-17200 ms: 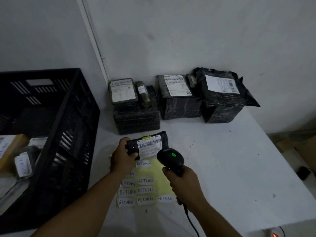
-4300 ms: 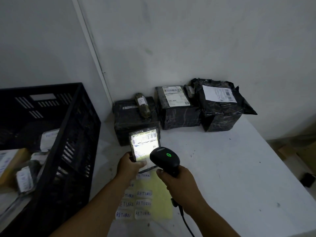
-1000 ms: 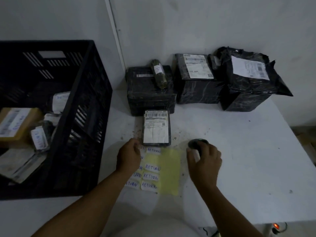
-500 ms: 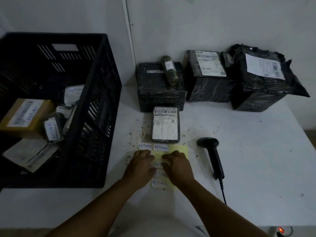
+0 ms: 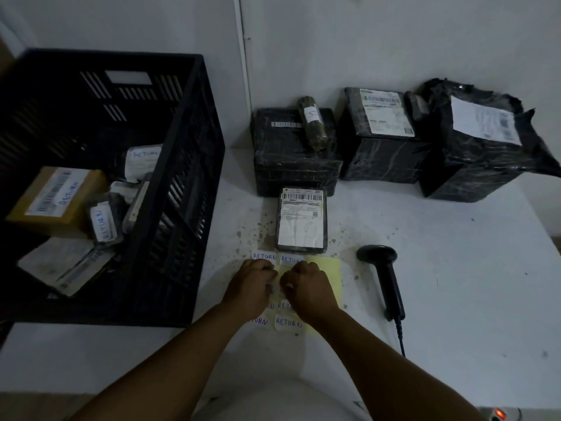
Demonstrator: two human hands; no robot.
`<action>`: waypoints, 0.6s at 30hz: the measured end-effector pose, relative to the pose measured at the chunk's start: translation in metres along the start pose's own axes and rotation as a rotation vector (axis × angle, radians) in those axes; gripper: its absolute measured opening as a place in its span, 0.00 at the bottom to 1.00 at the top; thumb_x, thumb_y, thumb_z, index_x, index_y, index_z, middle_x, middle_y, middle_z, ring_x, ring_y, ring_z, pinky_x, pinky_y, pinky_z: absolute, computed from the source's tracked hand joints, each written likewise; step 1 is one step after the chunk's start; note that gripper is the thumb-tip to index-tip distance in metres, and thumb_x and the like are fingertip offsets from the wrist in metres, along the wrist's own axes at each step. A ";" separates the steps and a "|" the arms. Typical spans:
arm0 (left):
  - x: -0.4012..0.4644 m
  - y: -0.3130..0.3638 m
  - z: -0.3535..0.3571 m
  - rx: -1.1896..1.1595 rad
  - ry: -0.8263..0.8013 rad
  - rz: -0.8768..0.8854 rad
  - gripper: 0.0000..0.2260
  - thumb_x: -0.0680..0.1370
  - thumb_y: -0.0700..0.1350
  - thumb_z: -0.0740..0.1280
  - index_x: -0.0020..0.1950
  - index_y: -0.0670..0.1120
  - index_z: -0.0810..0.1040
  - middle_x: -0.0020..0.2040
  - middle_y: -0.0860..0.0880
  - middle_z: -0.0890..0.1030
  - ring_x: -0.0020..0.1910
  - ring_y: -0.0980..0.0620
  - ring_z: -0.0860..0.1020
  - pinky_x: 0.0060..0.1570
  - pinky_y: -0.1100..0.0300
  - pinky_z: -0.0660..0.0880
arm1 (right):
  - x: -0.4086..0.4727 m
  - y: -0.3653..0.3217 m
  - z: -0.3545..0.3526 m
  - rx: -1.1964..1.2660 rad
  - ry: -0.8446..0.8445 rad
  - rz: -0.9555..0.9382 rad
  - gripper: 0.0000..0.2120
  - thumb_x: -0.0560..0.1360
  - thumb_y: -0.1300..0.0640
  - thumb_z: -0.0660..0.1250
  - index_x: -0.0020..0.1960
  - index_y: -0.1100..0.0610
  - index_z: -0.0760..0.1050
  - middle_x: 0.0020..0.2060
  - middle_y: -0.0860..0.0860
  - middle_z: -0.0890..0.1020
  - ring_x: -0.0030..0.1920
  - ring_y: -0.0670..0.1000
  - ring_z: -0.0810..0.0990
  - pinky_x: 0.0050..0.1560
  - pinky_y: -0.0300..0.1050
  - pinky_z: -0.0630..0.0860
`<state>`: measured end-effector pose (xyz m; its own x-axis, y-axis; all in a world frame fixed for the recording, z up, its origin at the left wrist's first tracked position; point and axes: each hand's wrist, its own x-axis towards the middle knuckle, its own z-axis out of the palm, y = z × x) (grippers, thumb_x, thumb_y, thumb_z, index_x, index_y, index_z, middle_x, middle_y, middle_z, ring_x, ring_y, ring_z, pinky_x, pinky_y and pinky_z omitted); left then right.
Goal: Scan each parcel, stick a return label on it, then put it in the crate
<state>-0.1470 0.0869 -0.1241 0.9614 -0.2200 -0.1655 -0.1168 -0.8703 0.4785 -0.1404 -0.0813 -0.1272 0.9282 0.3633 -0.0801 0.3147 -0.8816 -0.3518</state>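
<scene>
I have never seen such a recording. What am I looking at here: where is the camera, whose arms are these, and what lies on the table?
The camera sits on a person's head and looks down, so the arms are that person's own. The left hand and right hand work on a yellow sheet of handwritten RETURN labels; what they pinch is hidden. Above it on the white table lies a flat parcel, a barcode scanner beside it. Unprocessed black parcels wait along the wall. The black crate at left holds labelled parcels.
</scene>
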 end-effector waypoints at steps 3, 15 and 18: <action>0.002 0.000 -0.002 0.016 -0.008 -0.013 0.18 0.77 0.41 0.68 0.68 0.47 0.78 0.68 0.53 0.74 0.67 0.51 0.67 0.67 0.59 0.67 | 0.004 -0.003 0.001 -0.042 -0.016 -0.011 0.08 0.78 0.52 0.63 0.53 0.52 0.80 0.50 0.52 0.78 0.48 0.55 0.74 0.45 0.46 0.70; 0.001 -0.003 0.000 0.013 0.020 0.030 0.18 0.78 0.41 0.69 0.68 0.48 0.78 0.67 0.53 0.74 0.67 0.52 0.67 0.65 0.62 0.68 | -0.017 0.018 -0.008 0.153 -0.010 -0.063 0.04 0.80 0.51 0.60 0.50 0.49 0.73 0.48 0.46 0.76 0.46 0.48 0.69 0.46 0.43 0.70; 0.001 -0.003 0.000 -0.004 0.028 0.015 0.19 0.78 0.40 0.69 0.69 0.47 0.77 0.68 0.53 0.73 0.67 0.52 0.67 0.66 0.62 0.67 | -0.024 0.025 -0.017 0.274 0.020 -0.039 0.04 0.79 0.53 0.61 0.48 0.51 0.73 0.46 0.47 0.76 0.45 0.49 0.70 0.45 0.42 0.71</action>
<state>-0.1455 0.0895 -0.1262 0.9662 -0.2204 -0.1341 -0.1301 -0.8651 0.4843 -0.1517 -0.1174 -0.1184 0.9210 0.3871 -0.0443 0.2874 -0.7517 -0.5935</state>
